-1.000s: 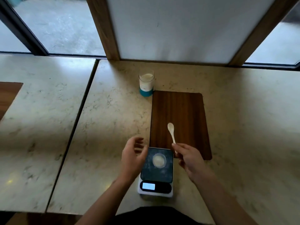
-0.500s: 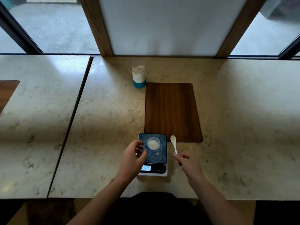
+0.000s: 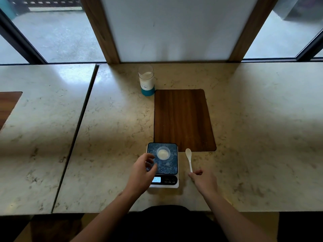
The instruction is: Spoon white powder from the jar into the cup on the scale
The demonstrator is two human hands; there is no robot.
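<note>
A glass jar (image 3: 146, 79) with a teal base, holding white powder, stands at the back of the counter by the wooden board's far-left corner. A small clear cup (image 3: 163, 153) with white powder in it sits on the dark platform of the digital scale (image 3: 167, 165), whose display is lit. A white spoon (image 3: 189, 158) lies on the counter just right of the scale. My right hand (image 3: 203, 181) pinches the end of its handle. My left hand (image 3: 142, 173) hovers over the scale's left edge, fingers curled apart, holding nothing.
A dark wooden board (image 3: 183, 119) lies behind the scale and spoon. The marble counter (image 3: 262, 137) runs to a window wall at the back. A seam (image 3: 78, 130) separates a second slab at the left, where another wooden board (image 3: 8, 103) shows.
My right hand has brought the spoon down from above the wooden board to the counter right of the scale. My left hand stays by the scale's left edge. The view has pulled back.
</note>
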